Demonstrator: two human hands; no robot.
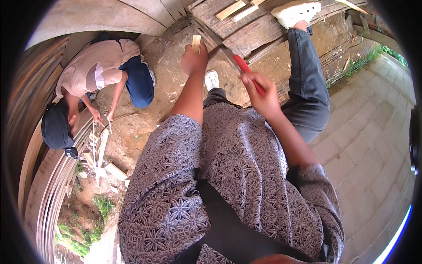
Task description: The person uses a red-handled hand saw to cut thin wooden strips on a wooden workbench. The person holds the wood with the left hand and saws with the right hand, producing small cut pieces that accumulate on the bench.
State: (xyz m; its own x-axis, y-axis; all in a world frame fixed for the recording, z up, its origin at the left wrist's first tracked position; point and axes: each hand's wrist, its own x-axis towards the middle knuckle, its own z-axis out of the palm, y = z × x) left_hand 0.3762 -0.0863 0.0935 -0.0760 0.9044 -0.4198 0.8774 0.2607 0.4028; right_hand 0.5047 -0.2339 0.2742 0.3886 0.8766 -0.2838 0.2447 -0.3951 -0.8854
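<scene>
Upright in my left hand is a short pale piece of wood, its top end showing above my closed fingers. My right hand is wrapped round the red handle of a long-bladed tool. Its grey blade points up and left, past the edge of a weathered plank platform; whether it is a saw or a big knife cannot be made out. The blade lies to the right of the wood piece; I cannot tell whether they touch.
My right foot in a white shoe rests on the platform, near loose wood strips. My left shoe is on the dirt. At left a crouching person handles thin strips beside wood scraps and stacked boards. Paving lies right.
</scene>
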